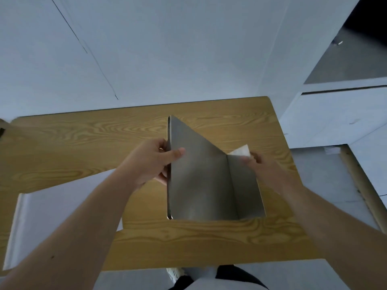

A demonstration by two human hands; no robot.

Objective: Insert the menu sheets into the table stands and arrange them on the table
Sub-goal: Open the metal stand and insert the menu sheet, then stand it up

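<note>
The table stand, a grey metal-looking piece w/ two panels meeting at an angle, is held up over the middle of the wooden table; can't tell if its lower edge touches the top. Left hand grips the stand's left edge, thumb across the front, fingers wrapped behind. Right hand is at the top right corner, pinching a pale menu sheet that peeks out behind the narrower right panel; fingers look closed on it, but blur hides the exact contact.

Step in hand, by my read: feeding the sheet into the stand.

To do it well:
- Keep the left grip firm so the stand doesn't twist while the sheet goes in.
- Line the sheet edge square w/ the slot before pushing; a skewed start prob. jams or creases the corner.
- Hold the sheet near its leading edge, light pinch, so it doesn't buckle.
- Slide slow till it seats fully.

More white sheets lie on the table at near left, under the left forearm.
</note>
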